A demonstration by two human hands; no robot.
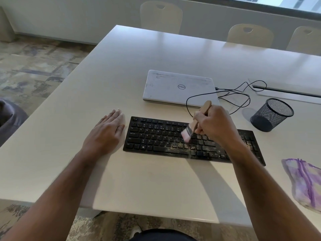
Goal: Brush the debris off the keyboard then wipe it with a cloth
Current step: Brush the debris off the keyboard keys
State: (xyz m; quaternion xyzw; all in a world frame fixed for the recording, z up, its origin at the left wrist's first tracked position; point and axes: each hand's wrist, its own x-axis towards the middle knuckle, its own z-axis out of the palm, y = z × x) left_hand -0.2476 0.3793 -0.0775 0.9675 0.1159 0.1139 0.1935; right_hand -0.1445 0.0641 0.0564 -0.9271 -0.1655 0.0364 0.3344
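A black keyboard with white key lettering carried pale tan specks of debris across its right half. The brush had a light wooden handle, a dark metal band and pink bristles. The cloth was pale lilac and cream with darker purple stripes. The table was plain off-white. The closed laptop was white with grey smudges and a dark round logo. A black cable lay beside a black mesh cup. The carpet showed mottled grey, beige and blue patches, and the chairs were cream.
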